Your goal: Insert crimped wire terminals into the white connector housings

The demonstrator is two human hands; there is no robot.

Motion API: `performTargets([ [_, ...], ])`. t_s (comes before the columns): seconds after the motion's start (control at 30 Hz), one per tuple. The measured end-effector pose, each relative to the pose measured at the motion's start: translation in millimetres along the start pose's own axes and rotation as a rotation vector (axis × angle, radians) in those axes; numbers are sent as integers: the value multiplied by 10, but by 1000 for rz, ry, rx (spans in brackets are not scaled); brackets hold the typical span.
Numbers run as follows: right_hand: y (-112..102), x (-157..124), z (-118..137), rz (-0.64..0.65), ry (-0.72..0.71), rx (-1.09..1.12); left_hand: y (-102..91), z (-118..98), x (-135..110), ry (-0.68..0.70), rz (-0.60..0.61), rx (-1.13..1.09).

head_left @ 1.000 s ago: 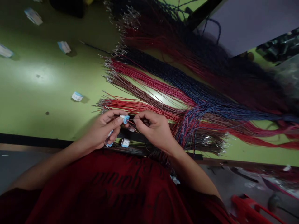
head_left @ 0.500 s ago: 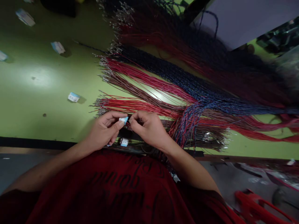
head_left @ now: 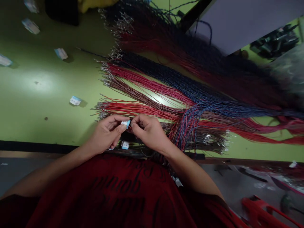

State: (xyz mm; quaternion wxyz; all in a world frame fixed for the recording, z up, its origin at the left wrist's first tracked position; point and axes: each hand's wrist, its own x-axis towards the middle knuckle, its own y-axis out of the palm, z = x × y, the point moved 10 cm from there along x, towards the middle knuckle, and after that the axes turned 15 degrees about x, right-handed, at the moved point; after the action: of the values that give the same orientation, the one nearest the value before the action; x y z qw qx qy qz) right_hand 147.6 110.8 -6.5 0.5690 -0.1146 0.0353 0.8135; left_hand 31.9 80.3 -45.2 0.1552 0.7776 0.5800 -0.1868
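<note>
My left hand (head_left: 106, 133) pinches a small white and blue plastic connector (head_left: 125, 123) between thumb and fingers. Close to the right of it, my right hand (head_left: 149, 131) is closed in a pinch on what looks like a thin wire, mostly hidden by the fingers. Its fingertips are almost at the connector's blue end; whether the wire sits inside it I cannot tell. Below the hands, a second connector (head_left: 125, 145) lies by the table edge. Just behind them runs a bundle of red wires (head_left: 142, 110) with metal terminals at its left end.
More wire bundles, dark red (head_left: 152, 80) and twisted blue-black (head_left: 166, 76), stretch across the green table (head_left: 59, 126). Loose connectors, one of them nearby (head_left: 75, 100), lie at the left. A pale panel (head_left: 237, 22) stands at the back right. A red plastic object (head_left: 258, 210) is at lower right.
The view has shifted slightly. Both hands keep nearly the same pinch, and the connector stays between the left fingers.
</note>
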Motion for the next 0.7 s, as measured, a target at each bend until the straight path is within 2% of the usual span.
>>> performTargets([
  [0.33, -14, -26, 59, 9, -55, 7, 10, -11, 43, -24, 33, -15],
  [0.6, 36, -10, -15, 6, -33, 13, 28, -11, 41, 5, 57, 8],
  [0.7, 36, -33, -8, 44, -1, 63, 13, 3, 40, -10, 46, -23],
])
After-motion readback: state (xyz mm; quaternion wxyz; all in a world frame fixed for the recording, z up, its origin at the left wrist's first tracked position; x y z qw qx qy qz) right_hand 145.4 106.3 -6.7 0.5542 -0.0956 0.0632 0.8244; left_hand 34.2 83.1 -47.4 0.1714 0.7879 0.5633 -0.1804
